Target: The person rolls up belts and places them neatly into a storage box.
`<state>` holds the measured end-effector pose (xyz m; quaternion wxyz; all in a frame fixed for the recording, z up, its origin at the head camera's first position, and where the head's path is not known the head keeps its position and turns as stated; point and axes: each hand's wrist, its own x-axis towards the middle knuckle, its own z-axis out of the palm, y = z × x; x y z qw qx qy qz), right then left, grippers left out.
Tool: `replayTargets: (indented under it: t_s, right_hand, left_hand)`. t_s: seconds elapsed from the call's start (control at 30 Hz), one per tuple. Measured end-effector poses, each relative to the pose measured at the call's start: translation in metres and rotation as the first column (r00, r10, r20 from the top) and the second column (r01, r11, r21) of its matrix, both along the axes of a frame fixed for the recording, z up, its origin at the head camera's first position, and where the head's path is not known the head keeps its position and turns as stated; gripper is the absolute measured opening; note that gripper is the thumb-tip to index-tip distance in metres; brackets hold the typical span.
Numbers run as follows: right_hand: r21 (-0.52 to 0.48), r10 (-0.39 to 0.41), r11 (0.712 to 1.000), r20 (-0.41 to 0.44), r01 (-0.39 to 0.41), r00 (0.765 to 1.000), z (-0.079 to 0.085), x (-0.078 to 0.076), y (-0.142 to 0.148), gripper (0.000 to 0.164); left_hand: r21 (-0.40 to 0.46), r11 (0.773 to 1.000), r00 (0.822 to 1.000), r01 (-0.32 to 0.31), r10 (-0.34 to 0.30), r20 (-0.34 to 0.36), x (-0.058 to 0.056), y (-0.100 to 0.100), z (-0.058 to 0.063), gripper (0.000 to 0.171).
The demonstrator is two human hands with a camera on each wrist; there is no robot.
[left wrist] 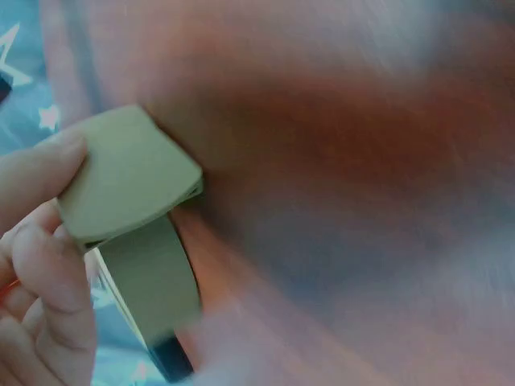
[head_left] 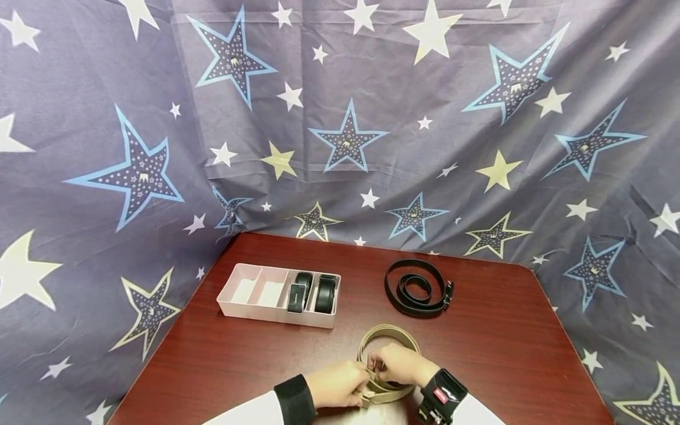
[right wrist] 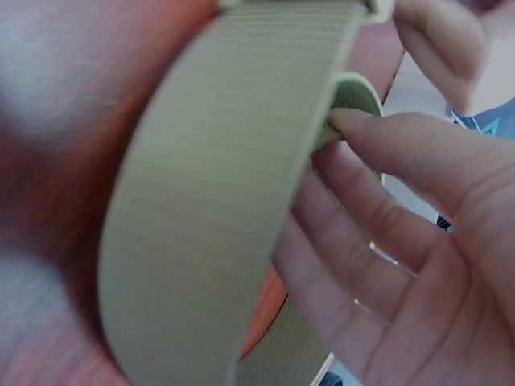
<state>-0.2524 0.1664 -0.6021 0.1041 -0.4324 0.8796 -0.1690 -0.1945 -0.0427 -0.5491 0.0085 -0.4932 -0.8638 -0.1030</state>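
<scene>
- Head view: the khaki belt lies in loose loops at bottom centre, on the table. The left hand grips its left edge; the right hand reaches into the loops with bent fingers. With such gaps between turns, the loops could spring wider if either hand let go.
- Same view: the black belt lies coiled right of centre, apart from the hands; a loop flung outward might knock it. The box, left of centre, holds two dark rolls and seems too far off to be bumped.
- Left wrist view: thumb and fingers pinch the buckle at centre left, with the strap and its black tip below. Thumb on a flat, probably smooth face: it could slide off.
- Right wrist view: thumb and forefinger appear to pinch an inner fold at upper right, the other fingers behind the broad outer band. Pulling unevenly there could skew the turns or twist the strap.
</scene>
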Motion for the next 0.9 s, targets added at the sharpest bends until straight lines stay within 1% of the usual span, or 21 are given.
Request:
replayTargets:
  t_s: [0.03, 0.07, 0.1, 0.13, 0.17, 0.2, 0.27, 0.3, 0.33, 0.4, 0.53, 0.63, 0.73, 0.8, 0.83, 0.87, 0.9]
  right_hand:
    - [-0.002, -0.001, 1.0, 0.02, 0.001, 1.0, 0.04, 0.018, -0.005, 0.018]
    - [0.019, -0.007, 1.0, 0.022, 0.007, 1.0, 0.065, 0.031, -0.007, 0.015]
    - [0.026, -0.018, 1.0, 0.036, 0.017, 0.999, 0.08, 0.039, -0.007, 0.014]
    - [0.039, -0.021, 0.999, 0.03, 0.02, 0.999, 0.091, 0.046, -0.007, 0.015]
    - [0.042, -0.021, 0.999, 0.014, 0.02, 1.0, 0.093, 0.05, -0.006, 0.015]
    - [0.028, -0.008, 1.0, -0.02, 0.009, 1.0, 0.093, 0.053, -0.004, 0.016]
    - [0.012, 0.009, 1.0, -0.062, -0.008, 0.998, 0.083, 0.053, 0.002, 0.018]
    - [0.006, 0.009, 1.0, -0.053, -0.008, 0.999, 0.082, 0.053, 0.004, 0.019]
    - [0.0, 0.024, 1.0, -0.085, -0.024, 0.996, 0.074, 0.052, 0.008, 0.019]
    - [0.003, 0.044, 0.999, -0.125, -0.044, 0.991, 0.066, 0.05, 0.014, 0.017]
    - [0.012, 0.065, 0.998, -0.19, -0.064, 0.98, 0.061, 0.046, 0.023, 0.017]
    - [0.012, 0.053, 0.999, -0.197, -0.051, 0.979, 0.063, 0.043, 0.026, 0.022]
    - [0.001, 0.032, 0.999, -0.143, -0.032, 0.989, 0.063, 0.04, 0.029, 0.023]
    - [-0.012, 0.014, 1.0, -0.04, -0.015, 0.999, 0.063, 0.036, 0.031, 0.02]
    - [-0.024, 0.006, 1.0, 0.03, -0.006, 1.0, 0.063, 0.035, 0.031, 0.018]
    - [-0.033, -0.004, 0.999, 0.097, 0.007, 0.995, 0.063, 0.033, 0.032, 0.014]
    - [-0.04, -0.017, 0.999, 0.17, 0.024, 0.985, 0.062, 0.031, 0.032, 0.011]
  left_hand:
    - [-0.009, 1.0, 1.0, -0.022, 0.022, 0.019, -0.003, -0.004, 0.002, 0.029]
    - [-0.019, 0.999, 0.998, -0.047, 0.048, 0.033, -0.006, -0.008, 0.003, 0.029]
    - [-0.033, 0.997, 0.997, -0.074, 0.075, 0.032, -0.009, -0.012, 0.005, 0.029]
    - [-0.048, 0.994, 0.995, -0.101, 0.102, 0.02, -0.012, -0.016, 0.006, 0.029]
    - [-0.064, 0.99, 0.992, -0.127, 0.128, 0.007, -0.015, -0.019, 0.008, 0.03]
    - [-0.075, 0.986, 0.989, -0.15, 0.15, -0.007, -0.019, -0.022, 0.009, 0.03]
    - [-0.096, 0.98, 0.984, -0.177, 0.173, -0.042, -0.025, -0.027, 0.011, 0.031]
    - [-0.103, 0.977, 0.982, -0.184, 0.178, -0.062, -0.029, -0.028, 0.012, 0.031]
    - [-0.109, 0.976, 0.98, -0.19, 0.181, -0.083, -0.032, -0.029, 0.012, 0.03]
    - [-0.122, 0.972, 0.975, -0.2, 0.185, -0.127, -0.038, -0.029, 0.012, 0.03]
    - [-0.137, 0.96, 0.949, -0.244, 0.207, -0.239, -0.048, -0.026, 0.009, 0.031]
    - [-0.128, 0.954, 0.926, -0.272, 0.224, -0.303, -0.051, -0.023, 0.007, 0.031]
    - [-0.106, 0.956, 0.913, -0.275, 0.225, -0.34, -0.05, -0.019, 0.005, 0.028]
    - [-0.095, 0.957, 0.908, -0.273, 0.223, -0.355, -0.049, -0.017, 0.003, 0.026]
    - [-0.092, 0.958, 0.906, -0.272, 0.223, -0.359, -0.049, -0.016, 0.003, 0.025]
    - [-0.09, 0.958, 0.905, -0.273, 0.224, -0.362, -0.049, -0.016, 0.002, 0.024]
    - [-0.091, 0.958, 0.904, -0.273, 0.223, -0.365, -0.049, -0.015, 0.002, 0.024]
